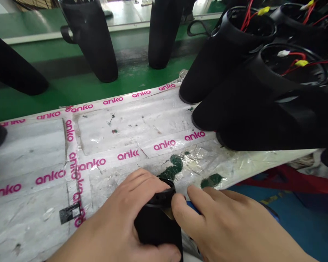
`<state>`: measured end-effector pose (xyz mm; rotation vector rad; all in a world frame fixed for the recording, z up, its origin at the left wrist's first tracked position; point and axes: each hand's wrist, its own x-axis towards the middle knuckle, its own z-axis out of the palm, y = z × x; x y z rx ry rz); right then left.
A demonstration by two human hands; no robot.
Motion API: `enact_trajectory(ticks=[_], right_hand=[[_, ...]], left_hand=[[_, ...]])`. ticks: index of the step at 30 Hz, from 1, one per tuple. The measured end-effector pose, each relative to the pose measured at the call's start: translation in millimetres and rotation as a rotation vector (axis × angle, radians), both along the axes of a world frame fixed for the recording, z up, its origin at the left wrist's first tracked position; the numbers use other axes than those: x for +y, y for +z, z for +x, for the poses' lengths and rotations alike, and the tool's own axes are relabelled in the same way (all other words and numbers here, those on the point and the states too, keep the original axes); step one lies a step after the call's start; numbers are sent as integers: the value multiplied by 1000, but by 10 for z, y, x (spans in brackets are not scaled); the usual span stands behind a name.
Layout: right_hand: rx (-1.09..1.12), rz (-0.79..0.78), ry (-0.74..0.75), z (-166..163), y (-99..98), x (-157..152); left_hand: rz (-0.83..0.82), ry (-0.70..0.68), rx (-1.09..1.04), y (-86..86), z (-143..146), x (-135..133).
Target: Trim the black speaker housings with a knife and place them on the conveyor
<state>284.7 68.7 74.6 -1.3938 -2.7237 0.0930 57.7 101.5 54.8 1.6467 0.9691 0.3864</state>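
My left hand (125, 214) is wrapped round a black cloth-covered speaker housing (158, 227), its fingers over the top ring and its thumb low on the near side. The housing stands at the lower middle with its ringed end (164, 196) upward. My right hand (224, 222) is closed in a pinch at the right side of that ring. Between its fingers shows part of a blue-handled tool (193, 208); most of it is hidden, so its exact kind is unclear.
A table covered with pink-lettered "anko" tape (128, 154) lies ahead. A small black clip-like piece (68, 214) rests at left. Several black housings (229, 43) with red wires crowd the right. More stand on the green conveyor (131, 72) behind. Blue floor (297, 207) shows at right.
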Motion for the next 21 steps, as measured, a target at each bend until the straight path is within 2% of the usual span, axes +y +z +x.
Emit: enact_trajectory(ticks=[9,15,18,21], right_hand=[[55,-154,69,25,63,148],[-50,-184,95,-24,171,259],[0,-163,90,28,182,160],[-37,-76,44,336,117,-97]], left_hand=[[30,28,-3,19,79,67],[124,19,1,34,156,50],[121,24,-3,44,213,17],[147,60,-28,30,194,-26]])
